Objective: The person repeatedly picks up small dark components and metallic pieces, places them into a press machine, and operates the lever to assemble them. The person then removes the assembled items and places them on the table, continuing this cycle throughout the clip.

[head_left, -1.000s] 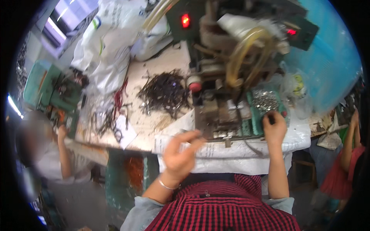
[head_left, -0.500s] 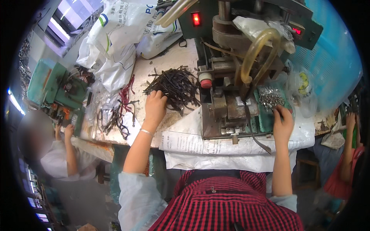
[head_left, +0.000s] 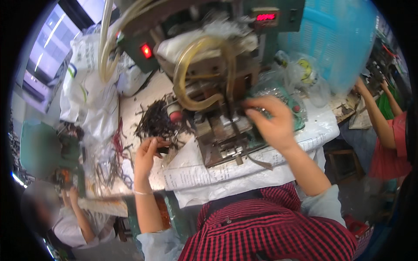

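Note:
My left hand (head_left: 148,157) is at the near edge of a heap of dark strips (head_left: 153,122), its fingers pinched on one dark strip (head_left: 163,150). Slightly blurred, my right hand (head_left: 275,122) reaches over the right side of the green press machine (head_left: 213,152), fingers closed toward the pressing point. Whatever they hold is too small to make out. Another dark strip hangs through the machine, its tail (head_left: 260,163) curling over the front edge. Behind my right hand, small metal pieces in a green tray (head_left: 285,98) are partly hidden.
A yellowish hose (head_left: 179,78) loops above the press, beside a red button (head_left: 175,115). White sacks (head_left: 87,104) stand at the back left, near red strips (head_left: 118,143). A blue basket (head_left: 333,48) stands at the back right. Other people work at both sides.
My right hand has left the tray of metal pieces and moved left toward the pressing point. My left hand has drawn back from the heap with a strip. The whole view has shifted and tilted.

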The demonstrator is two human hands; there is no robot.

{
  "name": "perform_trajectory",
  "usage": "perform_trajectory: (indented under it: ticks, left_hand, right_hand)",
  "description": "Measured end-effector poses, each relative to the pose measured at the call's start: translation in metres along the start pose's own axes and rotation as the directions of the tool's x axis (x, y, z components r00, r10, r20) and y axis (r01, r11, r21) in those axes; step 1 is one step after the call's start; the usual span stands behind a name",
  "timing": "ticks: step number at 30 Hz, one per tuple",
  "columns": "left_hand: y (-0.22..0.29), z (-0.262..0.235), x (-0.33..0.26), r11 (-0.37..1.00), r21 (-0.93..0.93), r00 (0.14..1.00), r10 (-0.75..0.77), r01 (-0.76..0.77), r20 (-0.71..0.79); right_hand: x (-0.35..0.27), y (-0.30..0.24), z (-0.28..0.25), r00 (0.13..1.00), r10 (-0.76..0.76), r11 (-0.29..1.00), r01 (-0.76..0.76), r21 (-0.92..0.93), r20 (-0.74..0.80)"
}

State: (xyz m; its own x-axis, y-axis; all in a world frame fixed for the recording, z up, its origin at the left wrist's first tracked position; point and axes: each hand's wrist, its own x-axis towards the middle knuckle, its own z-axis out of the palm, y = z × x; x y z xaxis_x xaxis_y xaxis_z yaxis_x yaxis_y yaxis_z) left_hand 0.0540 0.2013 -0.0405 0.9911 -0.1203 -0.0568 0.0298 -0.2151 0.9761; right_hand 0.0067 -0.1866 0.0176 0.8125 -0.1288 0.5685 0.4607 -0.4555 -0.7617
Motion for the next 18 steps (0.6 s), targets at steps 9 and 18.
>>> perform_trajectory:
  ticks: [9,18]
  left_hand:
    - [0.088,0.100,-0.029,0.659,0.323,0.622,0.751,-0.679,-0.222]
    - [0.122,0.144,-0.044,0.077,0.500,0.257,0.918,-0.863,0.302]
  right_hand:
    - [-0.009,0.007,0.039,0.972,0.229,0.899,-0.188,0.395,-0.057]
    - [-0.021,-0.048,0.017,0.962,0.255,0.829,-0.268,0.491,0.096]
